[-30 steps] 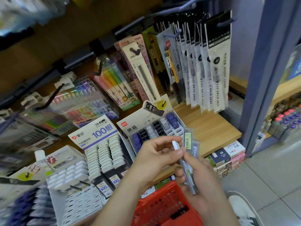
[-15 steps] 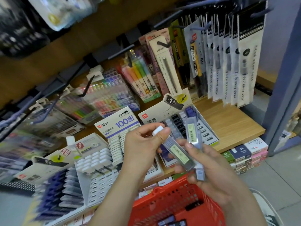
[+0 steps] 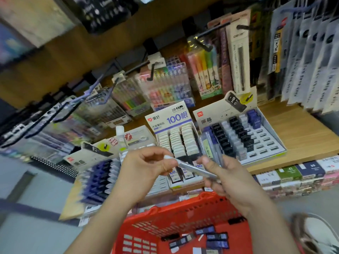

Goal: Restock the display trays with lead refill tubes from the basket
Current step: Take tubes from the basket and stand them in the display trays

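Observation:
My left hand (image 3: 145, 169) pinches the white-capped end of one slim clear lead refill tube (image 3: 190, 167) that lies across between both hands. My right hand (image 3: 229, 178) grips a bunch of similar tubes (image 3: 211, 145) standing upright, and its fingers also touch the crossing tube. Below the hands sits the red basket (image 3: 176, 213) with several dark blue and black refill boxes on its bottom. Ahead on the wooden shelf stand the display trays: a "100" tray with white tubes (image 3: 176, 142), a tray of black and blue boxes (image 3: 244, 136), and a blue-tube tray (image 3: 99, 180) at the left.
Packs of coloured pens (image 3: 165, 88) and carded pencils (image 3: 238, 52) hang on hooks behind the trays. White sleeves hang at the right (image 3: 311, 61). Small coloured boxes (image 3: 293, 176) line the shelf below. A shoe (image 3: 319, 235) shows at the lower right on the grey floor.
The view has shifted so that more of the basket shows. My left hand has drawn one tube sideways out of the bunch, now lying flatter between the hands.

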The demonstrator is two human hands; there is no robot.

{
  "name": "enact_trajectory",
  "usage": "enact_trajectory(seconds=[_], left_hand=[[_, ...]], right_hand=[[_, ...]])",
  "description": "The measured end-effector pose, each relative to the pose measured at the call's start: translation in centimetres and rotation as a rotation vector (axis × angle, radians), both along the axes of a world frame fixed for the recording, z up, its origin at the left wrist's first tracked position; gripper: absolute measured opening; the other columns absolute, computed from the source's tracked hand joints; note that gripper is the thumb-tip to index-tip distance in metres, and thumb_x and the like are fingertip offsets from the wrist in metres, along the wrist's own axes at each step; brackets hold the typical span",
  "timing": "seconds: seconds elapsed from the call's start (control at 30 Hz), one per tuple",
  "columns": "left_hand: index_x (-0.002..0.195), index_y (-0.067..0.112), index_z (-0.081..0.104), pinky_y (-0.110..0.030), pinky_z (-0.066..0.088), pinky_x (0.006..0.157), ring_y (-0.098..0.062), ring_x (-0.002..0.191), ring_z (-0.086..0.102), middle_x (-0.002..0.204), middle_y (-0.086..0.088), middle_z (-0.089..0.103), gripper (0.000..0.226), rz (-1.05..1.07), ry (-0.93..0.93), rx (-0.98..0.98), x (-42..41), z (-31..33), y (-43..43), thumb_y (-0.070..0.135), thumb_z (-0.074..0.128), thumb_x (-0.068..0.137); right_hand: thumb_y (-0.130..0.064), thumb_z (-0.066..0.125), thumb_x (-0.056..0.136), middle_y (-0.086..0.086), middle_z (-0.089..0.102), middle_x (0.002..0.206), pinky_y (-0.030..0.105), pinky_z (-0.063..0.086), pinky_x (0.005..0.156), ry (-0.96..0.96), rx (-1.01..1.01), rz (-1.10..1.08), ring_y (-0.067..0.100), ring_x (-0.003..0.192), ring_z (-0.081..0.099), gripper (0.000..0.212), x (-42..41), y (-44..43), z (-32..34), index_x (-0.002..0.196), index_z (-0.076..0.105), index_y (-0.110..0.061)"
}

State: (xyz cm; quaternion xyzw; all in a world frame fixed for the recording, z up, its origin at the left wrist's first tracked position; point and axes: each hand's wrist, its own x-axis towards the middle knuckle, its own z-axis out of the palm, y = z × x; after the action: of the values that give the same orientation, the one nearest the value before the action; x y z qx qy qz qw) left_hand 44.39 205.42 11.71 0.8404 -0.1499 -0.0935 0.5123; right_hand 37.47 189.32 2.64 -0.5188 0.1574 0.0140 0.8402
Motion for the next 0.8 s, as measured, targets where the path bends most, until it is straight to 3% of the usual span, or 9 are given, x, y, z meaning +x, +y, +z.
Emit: enact_trajectory(seconds=[0.13, 0.23, 0.3, 0.37, 0.43, 0.5, 0.63, 0.7, 0.8], left_hand=[[0.075, 0.021, 0.076, -0.019, 0.05, 0.058, -0.012, 0.055, 0.057, 0.062, -0.01, 0.067, 0.014, 0.127, -0.168, 0.071, 0.6, -0.5, 3.2, 0.008, 0.074, 0.077], [0.097, 0.015, 0.075, -0.022, 0.05, 0.073, -0.009, 0.072, 0.062, 0.078, 0.004, 0.07, 0.014, 0.212, -0.295, 0.296, 1.9, -1.3, 6.3, 0.015, 0.071, 0.083], [0.099, 0.015, 0.074, -0.025, 0.048, 0.081, -0.01, 0.084, 0.062, 0.089, 0.007, 0.07, 0.014, 0.218, -0.383, 0.399, 2.5, -1.9, 8.1, 0.015, 0.068, 0.086], [0.097, 0.017, 0.072, -0.017, 0.046, 0.079, -0.009, 0.085, 0.061, 0.091, 0.008, 0.068, 0.011, 0.22, -0.424, 0.462, 2.9, -2.5, 9.3, 0.016, 0.067, 0.087], [0.097, 0.018, 0.07, -0.012, 0.042, 0.072, -0.009, 0.084, 0.06, 0.09, 0.007, 0.067, 0.009, 0.195, -0.437, 0.53, 3.4, -3.3, 10.2, 0.018, 0.065, 0.089], [0.097, 0.018, 0.067, -0.02, 0.043, 0.071, -0.013, 0.083, 0.058, 0.089, 0.005, 0.065, 0.008, 0.146, -0.426, 0.57, 3.8, -3.8, 11.0, 0.018, 0.061, 0.092], [0.094, 0.022, 0.064, -0.013, 0.04, 0.058, -0.005, 0.071, 0.057, 0.079, 0.009, 0.064, 0.007, 0.114, -0.388, 0.601, 4.5, -4.0, 12.3, 0.02, 0.057, 0.094], [0.09, 0.023, 0.066, -0.013, 0.044, 0.061, -0.005, 0.07, 0.06, 0.075, 0.008, 0.066, 0.008, 0.123, -0.358, 0.547, 5.2, -4.3, 12.6, 0.019, 0.059, 0.093], [0.087, 0.017, 0.069, -0.034, 0.054, 0.074, -0.017, 0.077, 0.066, 0.076, 0.0, 0.069, 0.011, 0.143, -0.293, 0.427, 6.3, -5.2, 12.1, 0.014, 0.06, 0.092]], right_hand=[[-0.049, 0.056, 0.085, -0.002, 0.045, 0.051, 0.017, 0.025, 0.038, 0.038, -0.056, -0.092, 0.007, 0.04, 0.03, 0.052, 0.4, 0.8, -0.8, 0.107, 0.063, -0.002], [-0.053, 0.051, 0.088, -0.002, 0.043, 0.055, 0.019, 0.023, 0.038, 0.073, -0.022, -0.095, 0.009, 0.042, 0.029, 0.042, 0.6, 0.8, -1.2, 0.105, 0.068, -0.018], [-0.047, 0.05, 0.094, -0.001, 0.047, 0.061, 0.019, 0.025, 0.038, 0.064, -0.006, -0.089, 0.009, 0.043, 0.033, 0.034, 0.8, 1.2, -1.3, 0.106, 0.069, -0.022], [-0.042, 0.052, 0.093, 0.0, 0.056, 0.07, 0.018, 0.033, 0.039, 0.046, -0.023, -0.09, 0.01, 0.05, 0.049, 0.029, 1.0, 2.0, -1.4, 0.107, 0.069, -0.023], [-0.035, 0.05, 0.097, 0.001, 0.069, 0.078, 0.019, 0.042, 0.043, 0.025, -0.037, -0.084, 0.013, 0.065, 0.067, 0.026, 1.3, 3.0, -1.4, 0.11, 0.067, -0.021], [-0.03, 0.047, 0.099, 0.003, 0.076, 0.089, 0.021, 0.048, 0.045, 0.0, -0.036, -0.054, 0.018, 0.079, 0.074, 0.026, 1.7, 4.1, -1.1, 0.115, 0.064, -0.017], [-0.022, 0.047, 0.101, 0.005, 0.073, 0.102, 0.028, 0.056, 0.049, 0.004, -0.095, 0.004, 0.019, 0.081, 0.075, 0.023, 2.4, 6.4, -1.1, 0.117, 0.062, -0.014], [-0.018, 0.047, 0.101, 0.009, 0.072, 0.102, 0.032, 0.059, 0.052, 0.019, -0.096, 0.004, 0.019, 0.082, 0.075, 0.021, 2.6, 7.0, -1.7, 0.115, 0.062, -0.012], [-0.014, 0.046, 0.102, 0.008, 0.075, 0.097, 0.035, 0.06, 0.058, 0.037, -0.115, -0.009, 0.019, 0.087, 0.074, 0.019, 2.6, 7.1, -2.6, 0.115, 0.06, -0.011]])
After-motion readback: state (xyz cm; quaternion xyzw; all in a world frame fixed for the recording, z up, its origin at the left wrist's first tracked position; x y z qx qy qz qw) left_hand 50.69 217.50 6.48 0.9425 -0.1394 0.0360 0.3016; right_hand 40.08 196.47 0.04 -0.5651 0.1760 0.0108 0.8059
